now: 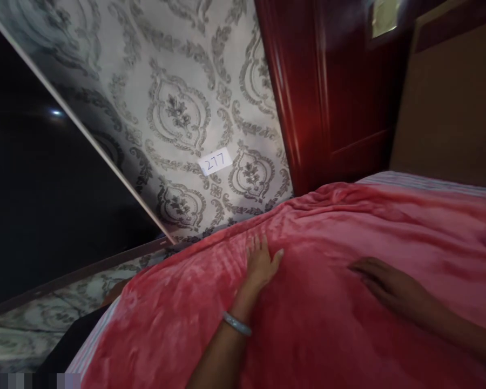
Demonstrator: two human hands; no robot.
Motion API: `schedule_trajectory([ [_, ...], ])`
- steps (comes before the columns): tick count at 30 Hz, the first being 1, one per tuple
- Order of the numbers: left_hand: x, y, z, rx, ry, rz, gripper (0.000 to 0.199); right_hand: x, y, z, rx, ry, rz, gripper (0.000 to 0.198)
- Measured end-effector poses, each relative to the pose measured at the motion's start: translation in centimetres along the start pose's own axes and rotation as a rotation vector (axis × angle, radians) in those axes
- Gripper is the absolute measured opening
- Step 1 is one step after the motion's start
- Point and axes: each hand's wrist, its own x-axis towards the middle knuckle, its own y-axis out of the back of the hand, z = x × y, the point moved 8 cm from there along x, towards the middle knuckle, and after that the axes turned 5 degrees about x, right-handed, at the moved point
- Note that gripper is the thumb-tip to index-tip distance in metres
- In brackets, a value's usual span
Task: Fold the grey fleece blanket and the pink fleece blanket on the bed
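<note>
A pink-red plush blanket (308, 324) covers the bed, with shallow wrinkles across its surface. My left hand (262, 263) lies on it palm down, fingers stretched and thumb held apart. Around the left wrist is a silvery bangle (237, 324). To the right, my right hand (386, 281) is at the blanket with its fingers extended forward and close together. I cannot tell whether its whole palm touches the cloth. Neither hand grasps anything.
Striped bedding (429, 181) shows past the blanket's far edge. Beyond stand a patterned wall (218, 113) with a paper marked 277 (215, 161), a dark red wooden panel (303, 97) and a brown board (449, 102). A large dark panel (44, 189) is at left.
</note>
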Motion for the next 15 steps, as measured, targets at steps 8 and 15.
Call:
schedule_trajectory([
  [8, -0.1, -4.3, 1.8, 0.222, 0.044, -0.034, 0.076, 11.9, 12.9, 8.6, -0.142, -0.13, 0.233, 0.047],
  [15, 0.3, -4.0, 1.5, 0.257, 0.068, -0.058, 0.073, 17.8, 14.3, 13.1, -0.329, -0.29, 0.159, 0.031],
])
